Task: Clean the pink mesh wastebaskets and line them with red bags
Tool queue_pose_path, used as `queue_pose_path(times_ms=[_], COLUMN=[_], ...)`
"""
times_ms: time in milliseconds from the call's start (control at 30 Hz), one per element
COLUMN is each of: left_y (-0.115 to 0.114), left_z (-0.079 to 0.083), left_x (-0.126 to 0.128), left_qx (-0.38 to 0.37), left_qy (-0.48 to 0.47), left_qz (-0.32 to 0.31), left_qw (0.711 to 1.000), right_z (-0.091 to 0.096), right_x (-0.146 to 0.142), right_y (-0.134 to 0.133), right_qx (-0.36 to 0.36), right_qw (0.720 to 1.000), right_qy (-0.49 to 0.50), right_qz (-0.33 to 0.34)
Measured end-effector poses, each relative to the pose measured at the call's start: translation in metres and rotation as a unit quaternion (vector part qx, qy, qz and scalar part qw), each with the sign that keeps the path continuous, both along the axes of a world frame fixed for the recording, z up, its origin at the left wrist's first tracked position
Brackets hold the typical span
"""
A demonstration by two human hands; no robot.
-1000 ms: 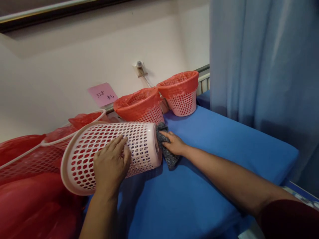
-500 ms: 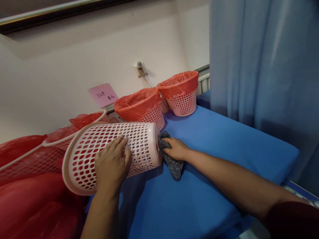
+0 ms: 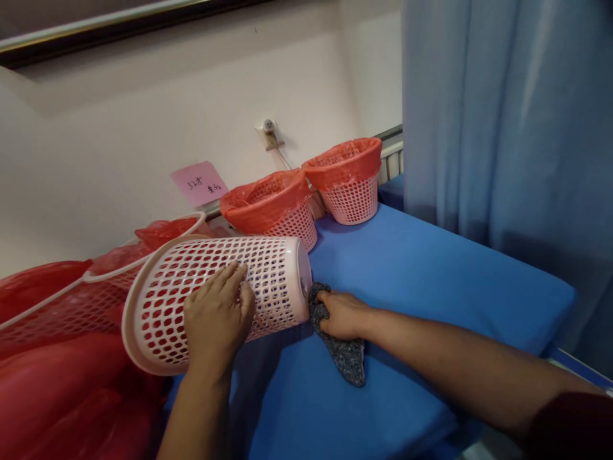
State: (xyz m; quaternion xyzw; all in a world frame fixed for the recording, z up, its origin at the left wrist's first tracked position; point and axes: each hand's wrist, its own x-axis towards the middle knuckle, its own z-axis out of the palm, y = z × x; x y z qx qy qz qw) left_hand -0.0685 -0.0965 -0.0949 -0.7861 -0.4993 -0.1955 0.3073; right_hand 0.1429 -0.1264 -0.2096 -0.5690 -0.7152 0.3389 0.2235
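A pale pink perforated plastic wastebasket [image 3: 275,281] lies on its side, its base facing right. Flat across the basket's side rests my left hand [image 3: 218,313], fingers stretched out and not wrapped round it. My right hand [image 3: 342,314] is closed on a dark grey cloth [image 3: 342,358], bunched at the fingers with a loose corner hanging down. The cloth touches the lower edge of the basket's base. Under the basket is a blue padded surface [image 3: 407,275].
Two pink wastebaskets with red liners [image 3: 265,201] [image 3: 347,163] stand behind. At left are another basket [image 3: 143,246] and red plastic bags [image 3: 71,396]. A pink handwritten note [image 3: 198,183] is by the wall, near a socket [image 3: 269,134]. A blue curtain [image 3: 502,115] hangs right.
My right hand has moved the cloth down along the basket's base, uncovering more of it. My left hand and the basket have barely shifted.
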Motion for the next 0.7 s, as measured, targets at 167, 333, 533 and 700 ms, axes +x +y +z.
queue_pose_path(times_ms=[167, 333, 533, 700], left_y=[0.000, 0.000, 0.001, 0.000], left_z=[-0.001, -0.001, -0.001, -0.001], left_x=[0.000, -0.001, -0.003, -0.001], left_qx=[-0.010, -0.017, -0.011, -0.019], left_qy=[-0.014, -0.016, -0.008, -0.015], left_qz=[0.000, -0.003, -0.001, 0.002], left_qw=[1.000, 1.000, 1.000, 1.000], right_z=[-0.009, -0.017, 0.006, 0.018], right_x=[0.002, 0.006, 0.017, 0.030], right_y=[0.013, 0.047, 0.081, 0.044], right_qx=[0.062, 0.035, 0.138, 0.307], right_qw=[0.994, 0.992, 0.972, 0.910], right_qy=[0.074, 0.082, 0.149, 0.277], right_qz=[-0.060, -0.085, -0.117, -0.034])
